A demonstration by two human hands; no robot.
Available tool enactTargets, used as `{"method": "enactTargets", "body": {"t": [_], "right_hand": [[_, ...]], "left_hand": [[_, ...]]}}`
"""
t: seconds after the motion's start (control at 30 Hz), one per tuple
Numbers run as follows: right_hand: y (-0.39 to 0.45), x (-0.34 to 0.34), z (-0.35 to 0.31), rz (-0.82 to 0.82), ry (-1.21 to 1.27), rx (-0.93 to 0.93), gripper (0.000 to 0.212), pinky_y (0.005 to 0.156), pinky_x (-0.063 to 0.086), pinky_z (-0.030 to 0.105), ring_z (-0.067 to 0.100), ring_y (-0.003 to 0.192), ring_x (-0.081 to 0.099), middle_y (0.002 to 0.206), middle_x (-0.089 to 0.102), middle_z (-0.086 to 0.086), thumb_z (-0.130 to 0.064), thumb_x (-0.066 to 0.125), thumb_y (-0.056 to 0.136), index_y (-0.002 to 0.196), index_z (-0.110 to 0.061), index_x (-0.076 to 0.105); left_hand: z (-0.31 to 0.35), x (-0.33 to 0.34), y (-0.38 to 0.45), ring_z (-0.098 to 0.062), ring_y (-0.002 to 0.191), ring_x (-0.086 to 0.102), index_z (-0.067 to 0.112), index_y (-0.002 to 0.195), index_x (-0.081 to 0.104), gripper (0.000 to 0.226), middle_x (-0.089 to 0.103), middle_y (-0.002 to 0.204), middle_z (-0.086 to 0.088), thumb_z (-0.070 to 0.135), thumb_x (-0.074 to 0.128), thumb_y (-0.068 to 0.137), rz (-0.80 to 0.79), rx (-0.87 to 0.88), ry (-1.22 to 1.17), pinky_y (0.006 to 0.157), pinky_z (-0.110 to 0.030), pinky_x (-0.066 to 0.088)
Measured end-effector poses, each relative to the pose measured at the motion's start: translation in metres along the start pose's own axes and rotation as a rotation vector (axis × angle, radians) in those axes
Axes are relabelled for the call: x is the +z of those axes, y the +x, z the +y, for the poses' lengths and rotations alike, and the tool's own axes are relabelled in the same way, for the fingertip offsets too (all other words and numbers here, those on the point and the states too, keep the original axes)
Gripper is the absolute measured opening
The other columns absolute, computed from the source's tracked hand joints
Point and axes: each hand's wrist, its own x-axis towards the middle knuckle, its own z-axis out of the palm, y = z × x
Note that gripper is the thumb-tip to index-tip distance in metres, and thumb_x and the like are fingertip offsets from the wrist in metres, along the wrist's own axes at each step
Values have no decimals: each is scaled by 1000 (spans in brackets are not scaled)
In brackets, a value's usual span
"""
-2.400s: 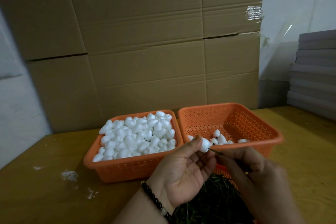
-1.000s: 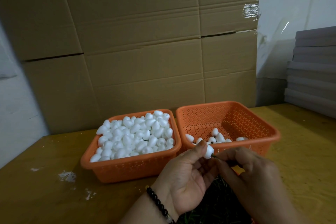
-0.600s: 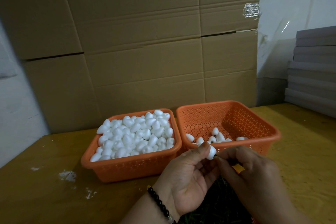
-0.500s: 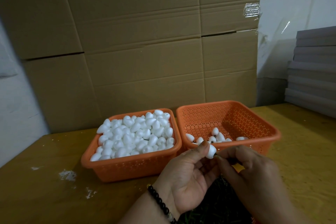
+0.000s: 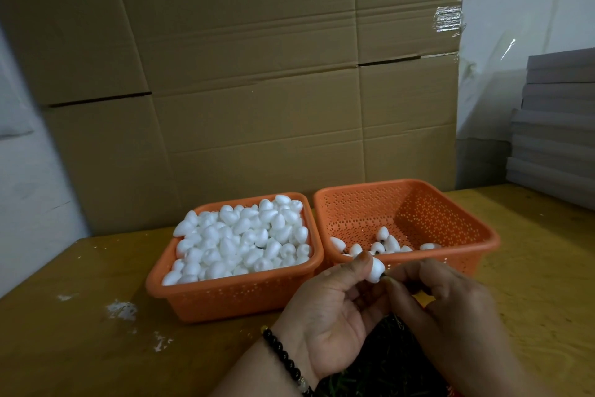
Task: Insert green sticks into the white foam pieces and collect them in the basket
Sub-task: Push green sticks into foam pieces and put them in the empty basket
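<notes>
My left hand (image 5: 328, 309) pinches a white foam piece (image 5: 376, 269) between thumb and fingers, just in front of the right orange basket (image 5: 450, 213). My right hand (image 5: 450, 309) pinches a green stick whose dark end (image 5: 383, 275) meets the foam piece; most of the stick is hidden by my fingers. The right basket holds several foam pieces (image 5: 388, 243) near its front wall. The left orange basket (image 5: 225, 296) is heaped with plain white foam pieces (image 5: 244, 235). A dark pile of green sticks (image 5: 383, 361) lies below my hands.
The baskets stand side by side on a wooden table (image 5: 80, 348). White foam crumbs (image 5: 122, 309) lie left of the baskets. Large cardboard boxes (image 5: 251, 74) rise behind them. A stack of grey sheets (image 5: 557, 126) stands at the far right.
The stick has gone deeper into the foam piece: a long stretch showed earlier, now only its dark end shows. Both hands have stayed close together in front of the right basket.
</notes>
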Motion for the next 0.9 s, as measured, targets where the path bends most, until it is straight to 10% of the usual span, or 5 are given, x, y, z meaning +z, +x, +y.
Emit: {"method": "enactTargets", "body": {"t": [0.57,0.9], "right_hand": [[-3,-1,-4,4,113,89,42,67,42,0,-9,75,62,78,67,-20,0,86,60,90,-21,67],[-4,-3,-6,20,134,97,40,70,45,7,-5,79,63,83,66,-14,0,83,65,92,-21,63]], "left_hand": [[3,-1,4,-17,67,66,6,72,77,15,70,88,-14,17,68,78,48,-5,-39,64,-29,59],[6,-5,6,-19,66,65,8,102,68,27,71,93,-13,18,64,78,2,-66,-98,62,-29,57]]}}
